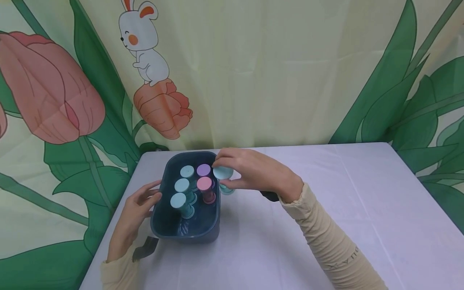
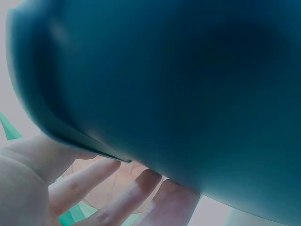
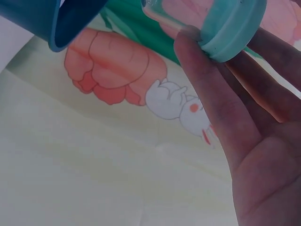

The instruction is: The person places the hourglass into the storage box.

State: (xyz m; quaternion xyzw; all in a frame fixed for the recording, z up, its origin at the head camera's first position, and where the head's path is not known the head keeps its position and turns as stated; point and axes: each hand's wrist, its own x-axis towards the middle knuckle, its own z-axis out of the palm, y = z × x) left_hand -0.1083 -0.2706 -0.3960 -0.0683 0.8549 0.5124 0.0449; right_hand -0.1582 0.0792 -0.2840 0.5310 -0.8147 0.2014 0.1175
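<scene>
My right hand [image 1: 253,170] pinches a turquoise-capped sand timer [image 1: 222,173] between thumb and fingers, just outside the right rim of a dark blue plastic bin [image 1: 203,237]. In the right wrist view, the timer's turquoise cap [image 3: 237,28] and part of its clear tube show at the fingers. My left hand [image 1: 134,215] rests against the bin's left side, its fingers extended along the outer wall. Inside the bin stand three turquoise sand timers [image 1: 179,200], a purple one [image 1: 203,170] and a pink one [image 1: 204,184].
The bin stands at the left part of a table with a white cloth [image 1: 308,225]. Behind the table hangs a curtain [image 1: 275,80] printed with a rabbit, a carrot, a tulip and leaves. Dark straps [image 1: 146,247] sit at both wrists.
</scene>
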